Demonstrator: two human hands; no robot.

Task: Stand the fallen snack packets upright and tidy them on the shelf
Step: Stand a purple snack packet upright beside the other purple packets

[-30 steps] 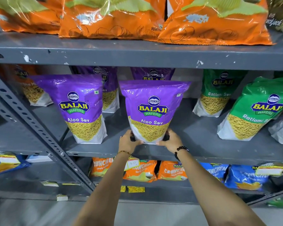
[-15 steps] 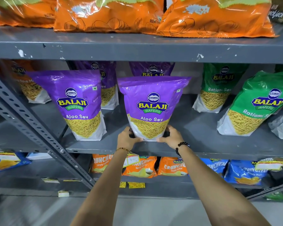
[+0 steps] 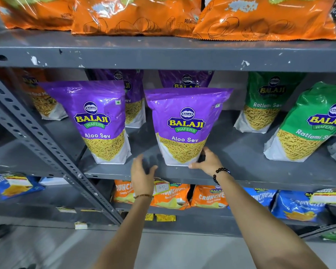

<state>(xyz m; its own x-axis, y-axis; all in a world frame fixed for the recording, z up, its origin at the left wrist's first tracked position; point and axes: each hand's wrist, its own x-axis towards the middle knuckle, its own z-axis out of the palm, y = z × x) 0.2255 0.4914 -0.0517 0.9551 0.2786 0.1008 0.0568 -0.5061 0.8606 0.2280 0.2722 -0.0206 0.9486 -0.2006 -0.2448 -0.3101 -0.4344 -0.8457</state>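
A purple Aloo Sev packet [image 3: 185, 123] stands upright near the front edge of the grey middle shelf [image 3: 241, 152]. My right hand [image 3: 208, 160] touches its lower right corner with spread fingers, not gripping it. My left hand [image 3: 143, 169] hovers open just left of the packet, off it, in front of the shelf edge. A second purple Aloo Sev packet [image 3: 99, 121] stands upright to the left. Two more purple packets [image 3: 134, 94] stand behind them.
Green Ratlami Sev packets [image 3: 308, 129] lean on the right of the same shelf. Orange potato bags [image 3: 136, 18] lie on the shelf above. Orange and blue Crunchex packets [image 3: 175, 197] fill the shelf below. A perforated grey upright [image 3: 47, 144] slants across the left.
My left hand has let go of the middle purple packet and pulled away to the left. My right hand has loosened to a light touch at the packet's corner.
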